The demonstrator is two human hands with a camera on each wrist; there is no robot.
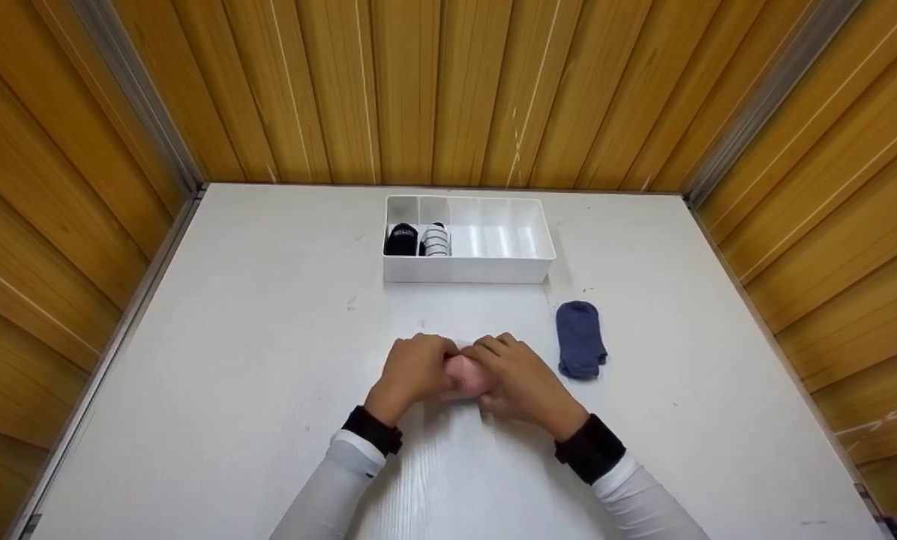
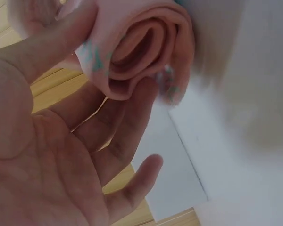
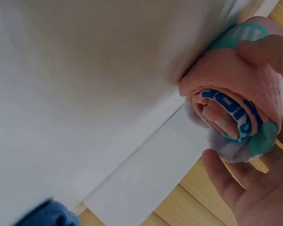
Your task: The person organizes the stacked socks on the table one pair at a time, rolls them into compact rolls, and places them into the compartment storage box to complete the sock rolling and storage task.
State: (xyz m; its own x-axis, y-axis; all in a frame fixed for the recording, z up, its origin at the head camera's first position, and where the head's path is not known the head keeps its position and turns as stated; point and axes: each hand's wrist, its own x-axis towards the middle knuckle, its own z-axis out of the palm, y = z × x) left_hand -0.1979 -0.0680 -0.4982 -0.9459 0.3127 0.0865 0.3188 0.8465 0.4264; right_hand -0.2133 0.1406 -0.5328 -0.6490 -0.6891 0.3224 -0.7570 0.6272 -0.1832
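Pink rolled cotton sock [image 1: 465, 376] sits gripped between my left hand [image 1: 412, 373] and right hand [image 1: 522, 381], nearly rolled, not yet in the white plastic divider box [image 1: 469, 271], blue sock [image 1: 580, 339] waiting.

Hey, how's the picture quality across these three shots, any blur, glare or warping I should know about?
Head view: sharp and evenly lit, with wide-angle bowing of the wooden walls and soft shadows beside the white organiser box. Left wrist view: the pink rolled sock is near focus, the white surface to its right smeared. Right wrist view: the table is dim and blurred.
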